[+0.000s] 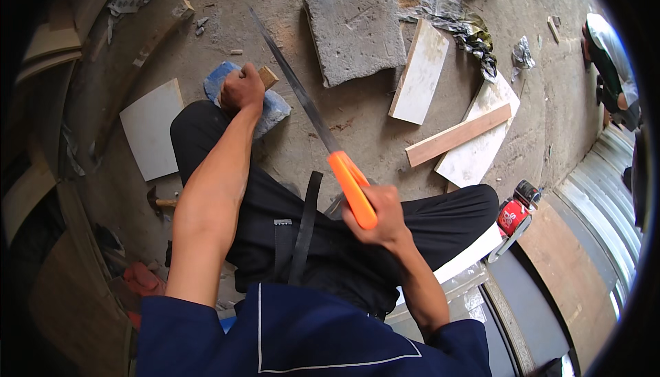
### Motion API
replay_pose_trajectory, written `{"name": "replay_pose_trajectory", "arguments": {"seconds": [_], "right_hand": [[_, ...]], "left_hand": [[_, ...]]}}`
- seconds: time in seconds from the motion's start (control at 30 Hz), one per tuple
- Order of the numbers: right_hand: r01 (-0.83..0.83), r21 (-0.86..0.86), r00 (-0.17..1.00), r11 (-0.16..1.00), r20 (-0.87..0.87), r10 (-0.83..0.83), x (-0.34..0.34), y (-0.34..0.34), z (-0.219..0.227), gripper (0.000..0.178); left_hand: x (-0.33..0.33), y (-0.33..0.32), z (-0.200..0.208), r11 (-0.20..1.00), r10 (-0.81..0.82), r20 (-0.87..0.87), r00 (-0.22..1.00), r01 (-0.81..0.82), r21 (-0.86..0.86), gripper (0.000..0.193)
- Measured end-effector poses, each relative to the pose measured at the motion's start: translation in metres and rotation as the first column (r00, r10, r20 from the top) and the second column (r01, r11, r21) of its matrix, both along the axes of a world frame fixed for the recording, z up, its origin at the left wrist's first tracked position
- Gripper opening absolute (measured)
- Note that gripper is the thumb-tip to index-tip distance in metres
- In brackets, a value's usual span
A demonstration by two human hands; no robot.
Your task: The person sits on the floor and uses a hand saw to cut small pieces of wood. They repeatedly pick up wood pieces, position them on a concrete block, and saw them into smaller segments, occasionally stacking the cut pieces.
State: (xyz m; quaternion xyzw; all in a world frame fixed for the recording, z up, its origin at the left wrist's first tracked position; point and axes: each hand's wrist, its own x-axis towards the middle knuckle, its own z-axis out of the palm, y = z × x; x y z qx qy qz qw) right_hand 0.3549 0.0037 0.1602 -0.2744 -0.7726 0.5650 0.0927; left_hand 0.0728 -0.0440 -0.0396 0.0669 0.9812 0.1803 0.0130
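In my right hand (381,215) is a handsaw (302,95) with an orange handle, its fingers wrapped round the grip. The dark blade points up and away to the left, apart from the wood. My left hand (242,90) is closed round a small piece of wood (268,77), whose end sticks out past the fist. It presses the wood on a blue-and-grey block (273,112) on the floor beside my left knee. The rest of that wood is hidden under the hand.
A concrete slab (354,33) lies ahead. White boards (421,71) and a brown wood strip (457,136) lie to the right, near crumpled plastic (474,36). Left are a white panel (152,129) and a hammer (161,201). Red and black cans (512,217) stand by my right knee; another person (612,60) is far right.
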Motion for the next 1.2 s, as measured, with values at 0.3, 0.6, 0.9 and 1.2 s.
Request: {"name": "replay_pose_trajectory", "arguments": {"seconds": [0.3,0.6,0.9,1.2], "right_hand": [[0.012,0.051,0.997,0.999,0.072,-0.016,-0.102,-0.013,-0.080,0.020],[0.030,0.026,0.997,0.999,0.075,-0.032,-0.104,-0.007,-0.083,0.023],[0.018,0.057,0.998,0.998,0.062,-0.021,-0.101,-0.008,-0.086,0.023],[0.069,-0.049,0.993,0.996,0.096,-0.065,-0.096,-0.006,-0.083,0.017]], "left_hand": [[-0.013,-0.015,-0.038,0.993,-0.016,0.022,1.000,0.019,-0.116,0.033],[-0.005,-0.013,-0.023,0.994,-0.101,0.015,0.995,0.101,-0.037,0.036],[-0.005,-0.011,-0.012,0.997,-0.068,0.070,0.995,0.070,-0.024,0.040],[-0.002,-0.003,-0.003,1.000,0.018,0.086,0.996,-0.018,0.000,0.040]]}}
